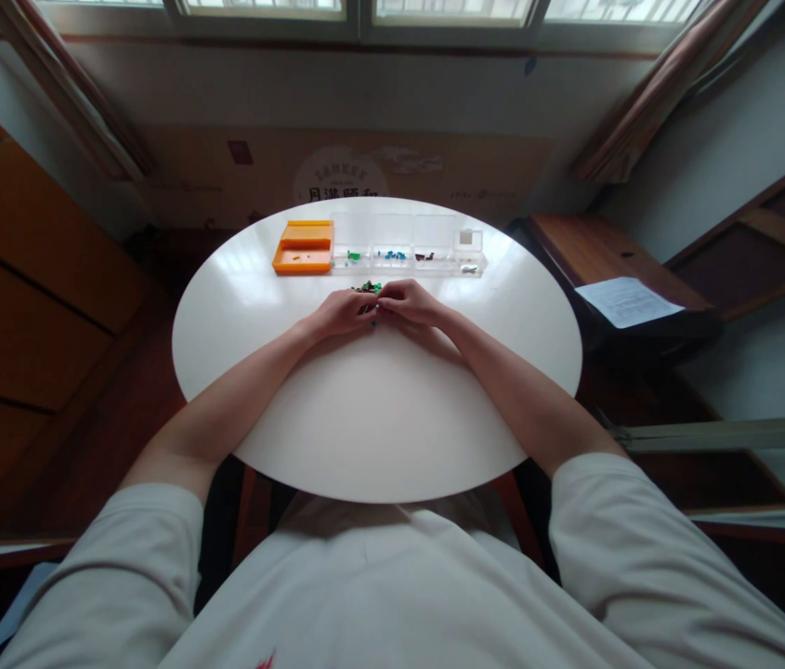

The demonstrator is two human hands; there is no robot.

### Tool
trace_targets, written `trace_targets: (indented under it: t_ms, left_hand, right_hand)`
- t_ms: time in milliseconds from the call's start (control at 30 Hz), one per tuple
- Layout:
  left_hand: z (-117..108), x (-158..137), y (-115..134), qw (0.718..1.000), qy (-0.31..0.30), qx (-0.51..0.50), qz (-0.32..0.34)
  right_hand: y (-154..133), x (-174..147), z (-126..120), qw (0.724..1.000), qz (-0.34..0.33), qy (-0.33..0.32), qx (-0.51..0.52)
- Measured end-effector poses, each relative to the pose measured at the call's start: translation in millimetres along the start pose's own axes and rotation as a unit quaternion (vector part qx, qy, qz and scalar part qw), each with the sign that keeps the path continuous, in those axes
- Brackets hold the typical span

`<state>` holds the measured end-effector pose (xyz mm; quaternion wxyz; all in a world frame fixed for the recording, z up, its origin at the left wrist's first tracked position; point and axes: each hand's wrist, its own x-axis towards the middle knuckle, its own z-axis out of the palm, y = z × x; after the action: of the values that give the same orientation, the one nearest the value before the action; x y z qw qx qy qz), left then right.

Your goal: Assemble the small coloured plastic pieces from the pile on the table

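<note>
Both hands meet over a small pile of mixed green and dark pieces point(367, 287) on the white oval table point(378, 418). My left hand point(345, 313) has its fingers bent inward at the near side of the pile. Close beside it, my right hand point(412, 302) pinches with thumb and forefinger; whatever lies between the fingertips is too small to name. Behind the pile stands a row of clear compartments point(364, 269), holding green pieces point(354, 255), blue pieces point(392, 255), dark brown pieces point(425, 256) and whitish pieces point(468, 268).
An orange open box point(303, 255) adjoins the clear compartments on the left, with a few tiny bits in it. To the right of the table, a paper sheet point(629, 302) lies on a wooden desk point(587, 246). A printed cardboard panel point(259, 167) stands beyond the table.
</note>
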<state>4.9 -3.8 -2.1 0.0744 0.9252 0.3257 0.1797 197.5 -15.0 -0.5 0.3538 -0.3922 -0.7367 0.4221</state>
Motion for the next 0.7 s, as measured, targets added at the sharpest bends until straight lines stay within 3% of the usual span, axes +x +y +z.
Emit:
trace_targets:
  t_ms: [700]
  left_hand:
    - [0.1,0.4,0.1,1.000,-0.002,-0.002,-0.001]
  right_hand:
    - [-2.8,-0.7,0.8,1.000,0.011,0.006,0.005]
